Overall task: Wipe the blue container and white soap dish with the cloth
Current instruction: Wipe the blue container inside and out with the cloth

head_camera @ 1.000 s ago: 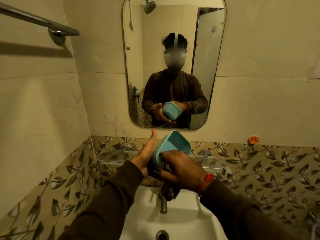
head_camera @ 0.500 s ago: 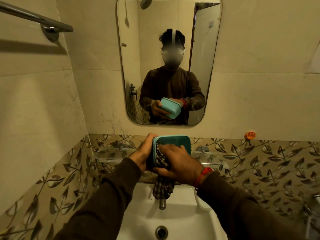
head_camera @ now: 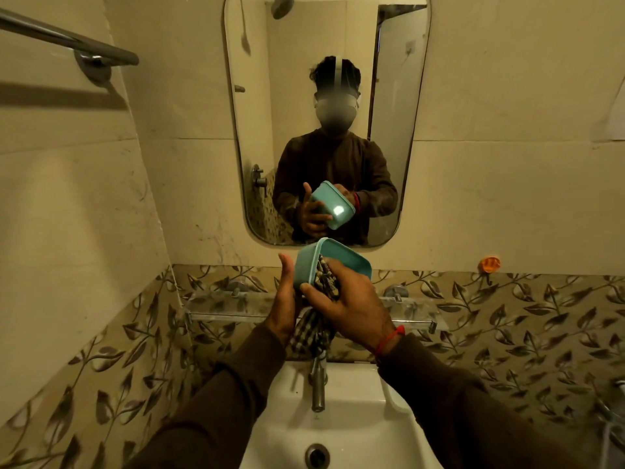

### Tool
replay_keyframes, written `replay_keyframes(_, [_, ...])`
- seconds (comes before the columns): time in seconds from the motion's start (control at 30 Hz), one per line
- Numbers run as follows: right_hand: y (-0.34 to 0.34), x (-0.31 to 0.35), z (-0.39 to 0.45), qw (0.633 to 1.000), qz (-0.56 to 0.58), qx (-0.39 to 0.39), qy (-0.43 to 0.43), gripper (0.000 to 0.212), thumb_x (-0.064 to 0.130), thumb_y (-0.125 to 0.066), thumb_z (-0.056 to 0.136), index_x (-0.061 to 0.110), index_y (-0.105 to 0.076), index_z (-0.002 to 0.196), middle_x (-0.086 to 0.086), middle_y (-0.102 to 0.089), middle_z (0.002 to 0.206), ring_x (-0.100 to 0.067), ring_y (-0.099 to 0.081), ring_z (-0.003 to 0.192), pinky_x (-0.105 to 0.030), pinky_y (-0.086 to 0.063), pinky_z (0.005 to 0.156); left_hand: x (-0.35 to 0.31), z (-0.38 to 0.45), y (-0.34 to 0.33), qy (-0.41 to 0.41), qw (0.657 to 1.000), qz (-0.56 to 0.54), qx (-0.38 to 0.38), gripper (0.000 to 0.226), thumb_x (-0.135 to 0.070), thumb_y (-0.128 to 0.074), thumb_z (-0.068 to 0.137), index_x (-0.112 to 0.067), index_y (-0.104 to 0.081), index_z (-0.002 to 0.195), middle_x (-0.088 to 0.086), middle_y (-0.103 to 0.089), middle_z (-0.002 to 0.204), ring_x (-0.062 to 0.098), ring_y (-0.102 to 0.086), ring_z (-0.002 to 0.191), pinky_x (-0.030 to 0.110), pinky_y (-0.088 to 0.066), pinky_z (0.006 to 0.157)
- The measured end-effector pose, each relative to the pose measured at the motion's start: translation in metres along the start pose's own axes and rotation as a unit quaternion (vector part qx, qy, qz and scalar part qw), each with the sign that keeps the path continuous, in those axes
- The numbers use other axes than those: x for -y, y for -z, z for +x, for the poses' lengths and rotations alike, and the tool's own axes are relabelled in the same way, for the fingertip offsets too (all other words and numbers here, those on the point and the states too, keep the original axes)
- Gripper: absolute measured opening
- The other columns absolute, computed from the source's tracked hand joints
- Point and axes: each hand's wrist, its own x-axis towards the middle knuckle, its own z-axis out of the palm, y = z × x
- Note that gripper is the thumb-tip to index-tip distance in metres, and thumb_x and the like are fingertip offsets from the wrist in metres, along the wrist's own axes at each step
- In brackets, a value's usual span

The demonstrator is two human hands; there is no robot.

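The blue container is held up in front of me above the sink, tilted with its open side facing me. My left hand grips its left wall from behind, thumb up. My right hand presses a checked cloth into the container's inside, and the cloth's loose end hangs down between my wrists. The mirror reflects the container's back. No white soap dish shows in this view.
A white sink with a metal tap lies below my hands. A glass shelf runs along the wall behind them. Mirror above, towel bar upper left, orange hook right.
The container has tilted and turned in my left hand, its rim now slanting to the right. My right hand has shifted the cloth lower inside it.
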Motion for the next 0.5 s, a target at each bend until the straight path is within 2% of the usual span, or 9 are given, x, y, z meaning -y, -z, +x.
replay_keyframes(0.1, [-0.003, 0.007, 0.002, 0.997, 0.074, 0.007, -0.031, 0.031, 0.034, -0.067, 0.088, 0.025, -0.058, 0.116, 0.014, -0.065, 0.106, 0.000, -0.062, 0.099, -0.026, -0.056, 0.084, 0.005, -0.002, -0.003, -0.034, 0.998, -0.048, 0.001, 0.081, -0.072, -0.054, 0.085, -0.009, -0.063, 0.134, 0.012, -0.072, 0.124, 0.024, -0.067, 0.118, 0.038, -0.056, 0.092])
replay_keyframes(0.17, [-0.002, 0.008, 0.005, 0.996, 0.075, 0.036, -0.039, 0.035, 0.038, -0.068, 0.086, 0.022, -0.059, 0.116, 0.007, -0.066, 0.109, -0.004, -0.063, 0.100, -0.034, -0.056, 0.086, 0.007, 0.003, -0.003, -0.044, 0.997, -0.049, -0.046, 0.069, -0.071, -0.041, 0.093, -0.020, -0.068, 0.131, -0.007, -0.079, 0.103, 0.006, -0.073, 0.099, 0.024, -0.059, 0.081])
replay_keyframes(0.2, [0.000, 0.008, 0.006, 0.995, 0.067, 0.060, -0.040, 0.039, 0.039, -0.069, 0.085, 0.020, -0.059, 0.118, 0.005, -0.066, 0.111, -0.006, -0.063, 0.102, -0.036, -0.056, 0.088, 0.007, 0.007, -0.002, -0.063, 0.994, -0.070, -0.054, 0.060, -0.064, -0.030, 0.099, -0.029, -0.075, 0.119, -0.011, -0.080, 0.096, 0.002, -0.074, 0.093, 0.021, -0.059, 0.076])
replay_keyframes(0.23, [0.003, 0.008, 0.009, 0.994, 0.052, 0.086, -0.034, 0.044, 0.041, -0.069, 0.084, 0.019, -0.058, 0.121, 0.004, -0.066, 0.114, -0.008, -0.062, 0.104, -0.037, -0.055, 0.090, 0.004, 0.009, -0.001, -0.081, 0.992, -0.076, -0.062, 0.060, -0.056, -0.024, 0.102, -0.034, -0.080, 0.106, -0.010, -0.080, 0.095, 0.004, -0.075, 0.091, 0.022, -0.060, 0.074])
replay_keyframes(0.27, [0.007, 0.007, 0.011, 0.993, 0.027, 0.113, -0.023, 0.047, 0.042, -0.069, 0.084, 0.019, -0.057, 0.124, 0.003, -0.065, 0.116, -0.009, -0.061, 0.106, -0.038, -0.054, 0.091, -0.001, 0.010, -0.002, -0.080, 0.992, -0.063, -0.075, 0.061, -0.055, -0.026, 0.101, -0.030, -0.082, 0.100, -0.002, -0.080, 0.097, 0.010, -0.075, 0.092, 0.026, -0.060, 0.074])
replay_keyframes(0.37, [0.022, 0.007, 0.017, 0.980, -0.055, 0.191, -0.002, 0.052, 0.039, -0.067, 0.087, 0.015, -0.052, 0.130, -0.002, -0.061, 0.123, -0.014, -0.058, 0.110, -0.041, -0.052, 0.094, -0.010, 0.014, 0.000, -0.054, 0.996, -0.033, -0.056, 0.069, -0.066, -0.039, 0.091, -0.012, -0.081, 0.104, 0.015, -0.077, 0.105, 0.025, -0.075, 0.098, 0.038, -0.061, 0.079])
replay_keyframes(0.5, [0.036, 0.012, 0.025, 0.953, -0.119, 0.277, 0.021, 0.054, 0.034, -0.062, 0.091, 0.012, -0.046, 0.138, -0.005, -0.055, 0.126, -0.017, -0.053, 0.114, -0.039, -0.047, 0.099, -0.010, 0.013, 0.002, -0.031, 0.998, -0.014, -0.060, 0.071, -0.066, -0.036, 0.095, -0.012, -0.080, 0.105, 0.018, -0.077, 0.107, 0.029, -0.075, 0.098, 0.037, -0.061, 0.074])
